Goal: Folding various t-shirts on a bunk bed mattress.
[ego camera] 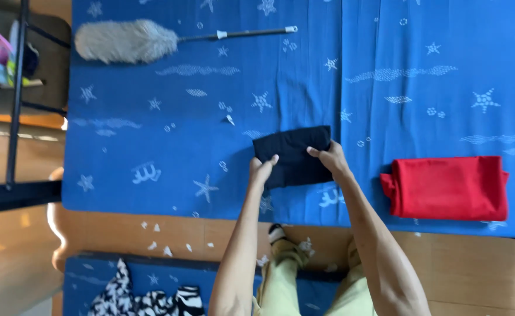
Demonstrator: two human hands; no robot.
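A small folded black cloth lies on a blue sheet printed with white stars. My left hand rests on its near left corner with fingers pressing down. Over at the cloth's right edge, my right hand pinches the fabric. A folded red cloth lies to the right, apart from both hands.
A fluffy beige duster with a dark handle lies at the far left of the sheet. A black-and-white patterned cloth sits on a lower blue surface near my legs. A metal rack stands at the left. White scraps dot the wooden floor.
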